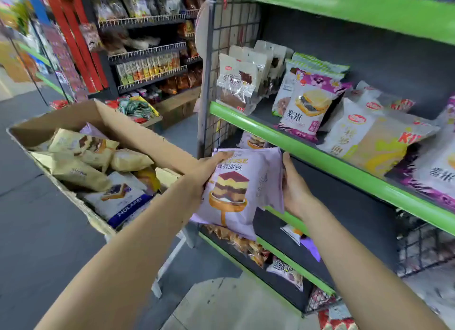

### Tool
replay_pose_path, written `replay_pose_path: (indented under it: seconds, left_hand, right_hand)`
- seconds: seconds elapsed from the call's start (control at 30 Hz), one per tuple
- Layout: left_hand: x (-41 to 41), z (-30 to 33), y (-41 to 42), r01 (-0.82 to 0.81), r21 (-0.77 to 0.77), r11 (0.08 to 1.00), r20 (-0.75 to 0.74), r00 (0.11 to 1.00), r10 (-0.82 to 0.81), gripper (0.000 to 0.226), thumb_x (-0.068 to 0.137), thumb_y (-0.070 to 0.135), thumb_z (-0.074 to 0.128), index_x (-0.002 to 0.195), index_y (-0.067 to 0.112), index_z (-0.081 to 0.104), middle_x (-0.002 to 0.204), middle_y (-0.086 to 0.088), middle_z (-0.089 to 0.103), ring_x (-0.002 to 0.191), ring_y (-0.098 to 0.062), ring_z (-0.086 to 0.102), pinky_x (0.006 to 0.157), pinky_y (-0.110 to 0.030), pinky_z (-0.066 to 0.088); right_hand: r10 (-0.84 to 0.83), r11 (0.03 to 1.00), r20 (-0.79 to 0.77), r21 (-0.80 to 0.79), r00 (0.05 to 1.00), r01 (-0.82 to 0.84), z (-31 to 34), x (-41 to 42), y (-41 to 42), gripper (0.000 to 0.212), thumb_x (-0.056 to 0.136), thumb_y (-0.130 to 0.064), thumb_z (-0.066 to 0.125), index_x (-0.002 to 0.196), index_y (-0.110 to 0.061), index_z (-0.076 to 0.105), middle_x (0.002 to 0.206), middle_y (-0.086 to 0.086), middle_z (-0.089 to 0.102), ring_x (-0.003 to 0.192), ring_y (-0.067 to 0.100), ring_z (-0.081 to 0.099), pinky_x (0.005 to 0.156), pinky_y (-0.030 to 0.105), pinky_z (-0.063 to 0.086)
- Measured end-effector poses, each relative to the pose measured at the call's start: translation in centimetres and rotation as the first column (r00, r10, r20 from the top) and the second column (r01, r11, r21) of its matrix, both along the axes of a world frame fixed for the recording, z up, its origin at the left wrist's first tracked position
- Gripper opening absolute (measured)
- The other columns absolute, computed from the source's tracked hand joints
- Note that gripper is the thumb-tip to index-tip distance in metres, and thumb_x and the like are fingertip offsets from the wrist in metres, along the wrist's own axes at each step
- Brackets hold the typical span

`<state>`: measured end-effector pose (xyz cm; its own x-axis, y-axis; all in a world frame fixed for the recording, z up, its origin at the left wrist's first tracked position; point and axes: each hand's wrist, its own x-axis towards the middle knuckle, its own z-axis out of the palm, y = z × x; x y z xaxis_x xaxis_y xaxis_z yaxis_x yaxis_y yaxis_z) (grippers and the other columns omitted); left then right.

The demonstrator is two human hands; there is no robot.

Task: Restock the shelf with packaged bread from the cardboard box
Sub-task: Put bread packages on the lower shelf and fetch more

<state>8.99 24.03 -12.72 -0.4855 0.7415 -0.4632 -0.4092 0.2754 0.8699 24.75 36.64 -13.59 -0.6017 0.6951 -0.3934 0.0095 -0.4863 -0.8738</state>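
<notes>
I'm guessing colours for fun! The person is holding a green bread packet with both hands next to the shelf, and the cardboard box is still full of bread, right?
Almost. The bread packet is pale purple, not green; the head view shows it. The left hand and right hand do hold it beside the shelf, and the cardboard box still holds plenty of bread.

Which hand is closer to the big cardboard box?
Left. The left hand grips the purple bread pack right beside the cardboard box; the right hand holds the pack's far edge, by the shelf.

Green-edged shelf bearing bread packs
</notes>
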Motion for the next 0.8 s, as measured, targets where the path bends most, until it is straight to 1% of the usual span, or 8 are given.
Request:
replay_pose_path:
  seconds: [0.07, 0.13, 0.2, 0.27, 0.37, 0.5, 0.63, 0.8]
  left_hand:
    - [0.9, -2.1, 0.5, -0.093, 0.035, 0.995, 0.108, 0.990, 0.088, 0.070, 0.060, 0.055, 0.075, 0.111, 0.007, 0.067, 0.103, -0.014, 0.072, 0.092, -0.030, 0.069, 0.089, -0.043, 0.054]
    - [1.3, -4.0, 1.3, -0.137, 0.024, 0.990, 0.162, 0.978, 0.131, 0.085, 0.052, 0.056, 0.077, 0.120, 0.008, 0.062, 0.113, -0.016, 0.069, 0.103, -0.034, 0.066, 0.095, -0.052, 0.049]
    - [1.9, -4.7, 1.7, -0.171, -0.001, 0.985, 0.167, 0.971, 0.169, 0.071, 0.063, 0.052, 0.074, 0.117, 0.007, 0.064, 0.109, -0.016, 0.070, 0.099, -0.034, 0.067, 0.094, -0.049, 0.051]
    - [1.9, -5.0, 2.3, -0.184, -0.018, 0.983, 0.167, 0.968, 0.185, 0.055, 0.076, 0.048, 0.069, 0.112, 0.007, 0.065, 0.104, -0.015, 0.072, 0.090, -0.032, 0.068, 0.091, -0.045, 0.053]
    - [1.3, -5.9, 3.6, -0.213, -0.025, 0.977, 0.156, 0.964, 0.215, 0.039, 0.081, 0.046, 0.066, 0.098, 0.011, 0.067, 0.085, -0.008, 0.073, 0.075, -0.025, 0.067, 0.084, -0.039, 0.054]
    - [0.2, -7.3, 5.6, -0.337, -0.041, 0.941, -0.057, 0.941, 0.335, 0.026, 0.085, 0.037, 0.064, 0.075, 0.013, 0.058, 0.056, 0.002, 0.066, 0.060, -0.017, 0.061, 0.061, -0.026, 0.049]
    - [-1.7, -10.5, 7.3, -0.400, -0.069, 0.914, -0.393, 0.853, 0.344, 0.030, 0.087, 0.040, 0.057, 0.080, 0.012, 0.052, 0.084, -0.012, 0.064, 0.076, -0.026, 0.061, 0.070, -0.036, 0.051]
    - [-3.4, -13.4, 10.3, -0.404, 0.006, 0.915, -0.528, 0.776, 0.346, 0.029, 0.091, 0.044, 0.050, 0.099, 0.017, 0.045, 0.090, -0.009, 0.056, 0.083, -0.023, 0.054, 0.073, -0.036, 0.045]
  right_hand:
    - [0.074, 0.997, 0.092, -0.017, 0.993, -0.073, -1.3, 1.2, 0.8, 0.062, 0.079, -0.066, 0.056, 0.122, -0.021, 0.063, 0.126, 0.006, 0.064, 0.117, 0.022, 0.059, 0.106, 0.043, 0.042]
    - [0.115, 0.990, 0.074, -0.086, 0.991, -0.109, -3.0, 2.0, 0.7, 0.053, 0.085, -0.048, 0.059, 0.126, -0.014, 0.059, 0.129, 0.015, 0.060, 0.119, 0.029, 0.057, 0.103, 0.043, 0.044]
    - [0.073, 0.992, -0.013, -0.106, 0.997, -0.074, -4.6, 2.2, 0.2, 0.034, 0.093, -0.027, 0.055, 0.120, -0.007, 0.060, 0.121, 0.016, 0.064, 0.108, 0.026, 0.064, 0.090, 0.035, 0.052]
    - [-0.047, 0.996, -0.025, -0.071, 0.999, 0.045, -5.5, 1.7, -0.2, 0.013, 0.091, -0.014, 0.057, 0.099, -0.006, 0.064, 0.100, 0.010, 0.068, 0.077, 0.016, 0.071, 0.065, 0.025, 0.057]
    - [-0.179, 0.979, 0.026, -0.094, 0.983, 0.181, -6.4, 0.5, 0.4, 0.017, 0.083, -0.009, 0.066, 0.098, -0.001, 0.063, 0.093, 0.011, 0.067, 0.071, 0.021, 0.067, 0.057, 0.026, 0.054]
    - [-0.314, 0.946, 0.160, -0.035, 0.936, 0.323, -7.8, -1.7, 3.7, 0.018, 0.072, -0.009, 0.075, 0.087, -0.007, 0.065, 0.081, 0.010, 0.066, 0.069, 0.022, 0.061, 0.057, 0.024, 0.052]
    - [-0.366, 0.929, 0.155, 0.124, 0.917, 0.350, -9.4, -3.9, 7.8, 0.021, 0.070, -0.006, 0.078, 0.073, -0.015, 0.058, 0.080, 0.007, 0.063, 0.081, 0.022, 0.060, 0.068, 0.030, 0.053]
    - [-0.401, 0.892, 0.150, 0.290, 0.904, 0.347, -11.6, -7.4, 12.8, 0.054, 0.048, -0.031, 0.088, 0.092, -0.014, 0.060, 0.104, 0.008, 0.066, 0.095, 0.022, 0.065, 0.086, 0.041, 0.055]
